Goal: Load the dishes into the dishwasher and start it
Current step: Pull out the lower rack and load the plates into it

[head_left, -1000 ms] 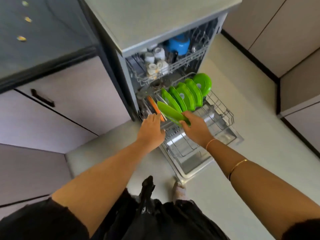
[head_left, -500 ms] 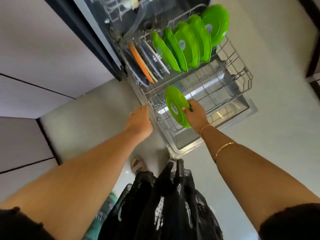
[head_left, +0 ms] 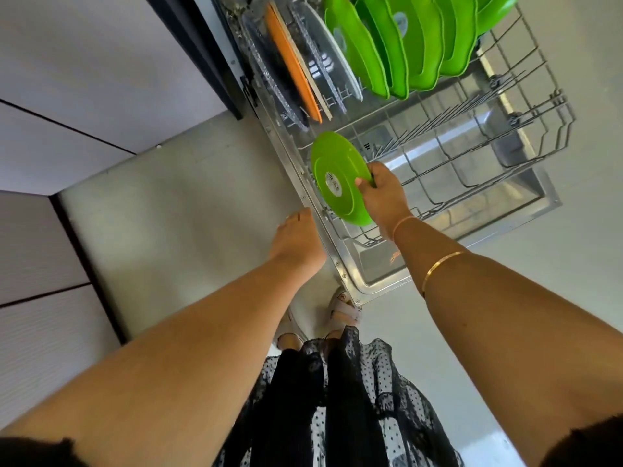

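fingers (head_left: 380, 170) and thumb of right hand (head_left: 384, 200) pinching rim of round green plastic plate (head_left: 337, 176), upright, middle of frame, over near end of grey wire dishwasher rack (head_left: 455, 153), left hand (head_left: 296, 241) loose, holding nothing, lower left of plate, more green plates (head_left: 404, 45) standing at top

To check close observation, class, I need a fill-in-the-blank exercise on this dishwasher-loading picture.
1. The right hand grips a plate coloured ____.
2. The left hand holds ____.
3. Among the dishes standing in the lower rack, one flat dish is ____.

Missing words: green; nothing; orange.
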Demonstrator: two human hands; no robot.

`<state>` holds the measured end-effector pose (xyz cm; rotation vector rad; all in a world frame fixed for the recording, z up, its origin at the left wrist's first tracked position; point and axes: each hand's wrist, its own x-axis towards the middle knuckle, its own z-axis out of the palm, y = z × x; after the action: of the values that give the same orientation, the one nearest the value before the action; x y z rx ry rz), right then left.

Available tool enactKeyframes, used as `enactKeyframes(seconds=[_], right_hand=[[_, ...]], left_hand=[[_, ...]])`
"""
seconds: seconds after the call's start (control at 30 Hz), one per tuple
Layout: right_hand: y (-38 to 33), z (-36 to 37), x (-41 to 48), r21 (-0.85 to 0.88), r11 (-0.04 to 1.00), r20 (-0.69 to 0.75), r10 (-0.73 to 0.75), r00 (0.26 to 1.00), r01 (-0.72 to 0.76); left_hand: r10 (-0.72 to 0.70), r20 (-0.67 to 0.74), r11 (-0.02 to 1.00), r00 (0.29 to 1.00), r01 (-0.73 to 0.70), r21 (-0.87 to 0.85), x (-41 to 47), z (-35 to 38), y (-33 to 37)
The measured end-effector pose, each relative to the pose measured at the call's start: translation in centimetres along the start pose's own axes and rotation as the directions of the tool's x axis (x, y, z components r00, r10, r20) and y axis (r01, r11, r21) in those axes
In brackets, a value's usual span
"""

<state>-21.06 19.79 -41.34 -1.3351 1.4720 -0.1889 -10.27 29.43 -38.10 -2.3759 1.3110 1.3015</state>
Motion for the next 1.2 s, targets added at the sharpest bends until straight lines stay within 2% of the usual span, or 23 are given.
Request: enactKeyframes(seconds=[0.07, 0.13, 0.33, 0.53, 0.6, 0.73, 0.83, 0.93, 1.07, 1.2], right_hand=[[0.4, 0.4, 0.6, -0.004, 1.000, 0.029, 0.026, 0.999, -0.026], [0.7, 1.3, 0.8, -0.088, 0.996, 0.089, 0.031, 0.996, -0.024], [-0.2, 3.8, 2.3, -0.200, 0.980, 0.091, 0.023, 0.996, -0.004], [-1.0, 3.5, 2.1, -0.510, 0.860, 0.185, 0.095, 0.978, 0.013], [-1.6, 3.0, 2.2, -0.565, 0.824, 0.203, 0.086, 0.975, 0.044], [-3.6, 1.8, 4.0, -0.490, 0.871, 0.121, 0.030, 0.992, 0.034], [-4.0, 1.8, 4.6, -0.434, 0.900, 0.171, 0.126, 0.977, -0.040], [-3.2, 2.6, 3.3, -0.502, 0.864, 0.251, 0.192, 0.949, -0.042], [-2.4, 2.9, 2.2, -0.558, 0.830, 0.198, 0.127, 0.972, 0.005], [-2.0, 2.6, 1.6, -0.585, 0.806, 0.208, 0.260, 0.943, -0.093]], left_hand=[[-0.004, 0.001, 1.000, 1.000, 0.004, -0.014, 0.2, 0.3, -0.2], [-0.011, 0.000, 0.999, 1.000, 0.011, -0.032, 0.4, 0.5, -0.2], [0.014, -0.021, 0.999, 1.000, -0.015, -0.043, 0.9, 0.3, 0.2], [0.016, -0.030, 0.998, 0.999, -0.017, -0.066, 0.6, 0.3, -0.1], [0.020, -0.029, 0.997, 0.999, -0.022, -0.078, 0.4, 0.3, -0.2], [0.022, -0.036, 0.999, 0.999, -0.023, -0.048, 0.5, 0.3, -1.0], [0.004, -0.035, 0.999, 0.999, -0.006, -0.036, 0.5, 0.3, -1.5], [-0.005, -0.034, 0.999, 0.999, 0.004, -0.036, 0.2, 0.5, -1.7], [0.011, -0.020, 1.000, 1.000, -0.011, -0.027, -0.1, 0.9, -1.6], [0.020, -0.026, 0.999, 0.999, -0.021, -0.042, -0.5, 0.8, -1.3]])
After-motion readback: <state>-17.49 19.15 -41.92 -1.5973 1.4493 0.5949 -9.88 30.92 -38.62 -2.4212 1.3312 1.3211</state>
